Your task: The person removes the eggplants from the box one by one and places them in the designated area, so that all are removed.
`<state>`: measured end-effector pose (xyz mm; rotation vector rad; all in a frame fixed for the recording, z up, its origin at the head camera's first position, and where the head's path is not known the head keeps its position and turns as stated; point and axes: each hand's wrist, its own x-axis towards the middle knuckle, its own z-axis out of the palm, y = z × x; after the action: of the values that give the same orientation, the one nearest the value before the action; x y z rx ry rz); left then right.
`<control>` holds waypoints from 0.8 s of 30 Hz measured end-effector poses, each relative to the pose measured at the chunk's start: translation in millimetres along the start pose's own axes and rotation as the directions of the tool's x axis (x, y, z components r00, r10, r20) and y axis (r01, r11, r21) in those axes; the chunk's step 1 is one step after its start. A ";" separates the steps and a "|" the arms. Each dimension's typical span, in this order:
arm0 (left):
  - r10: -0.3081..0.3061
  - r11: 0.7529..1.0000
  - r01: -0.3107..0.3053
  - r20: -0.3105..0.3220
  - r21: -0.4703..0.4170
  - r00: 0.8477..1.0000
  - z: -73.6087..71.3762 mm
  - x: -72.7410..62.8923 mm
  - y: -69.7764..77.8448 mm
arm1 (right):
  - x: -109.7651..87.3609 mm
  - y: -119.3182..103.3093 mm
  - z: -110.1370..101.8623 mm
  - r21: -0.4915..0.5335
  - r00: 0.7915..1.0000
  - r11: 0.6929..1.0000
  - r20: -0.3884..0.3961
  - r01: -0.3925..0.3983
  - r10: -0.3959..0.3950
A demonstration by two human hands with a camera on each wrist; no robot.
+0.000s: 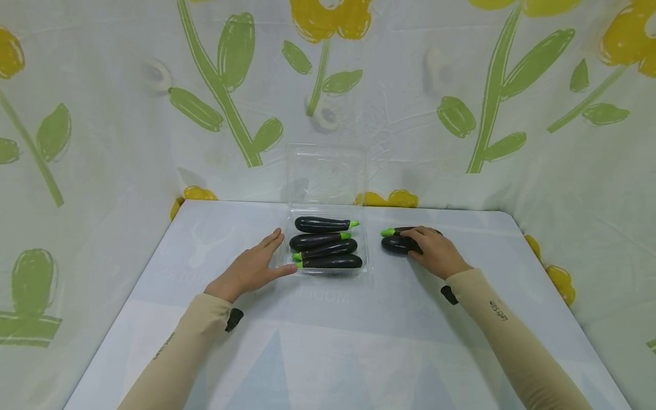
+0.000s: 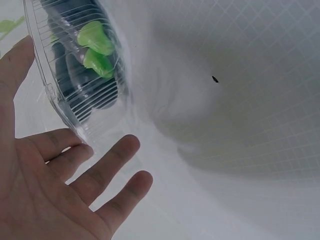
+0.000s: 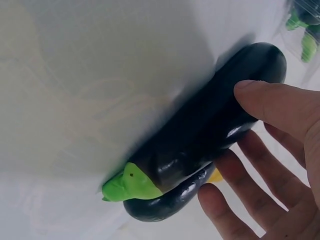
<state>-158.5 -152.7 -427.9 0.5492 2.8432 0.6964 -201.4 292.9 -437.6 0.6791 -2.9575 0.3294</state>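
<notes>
My right hand grips the nearer of two dark eggplants on the table, its thumb on one side of this eggplant and its fingers over the other. The second eggplant lies right alongside, partly hidden by the hand, its green stem end pointing left. Several more eggplants lie in a row in a clear plastic container. My left hand is spread at the container's left side, with fingertips right at its ribbed wall in the left wrist view.
The container's clear lid stands raised at the back, against the flower-printed curtain. White patterned sheeting covers the table, whose back edge runs just behind the container. Curtain also rises along both sides.
</notes>
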 end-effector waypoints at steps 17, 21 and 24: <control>0.009 1.000 -0.009 -0.001 0.002 1.000 -1.1 -0.9 1.0 | 0.2 -5.9 -7.3 0.011 1.000 1.000 0.014 -0.007 0.007; 0.007 1.000 -0.007 0.004 -0.002 1.000 -0.9 -1.1 0.9 | 0.6 -7.5 -9.9 0.022 1.000 1.000 0.002 -0.001 0.001; 0.004 1.000 -0.004 0.004 -0.004 1.000 -0.7 -1.1 0.5 | 1.5 -8.3 -11.0 0.033 1.000 0.999 -0.011 0.000 0.001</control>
<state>-157.5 -153.0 -427.0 0.5559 2.8376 0.7004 -198.6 287.5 -425.1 0.6779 -2.9478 0.3811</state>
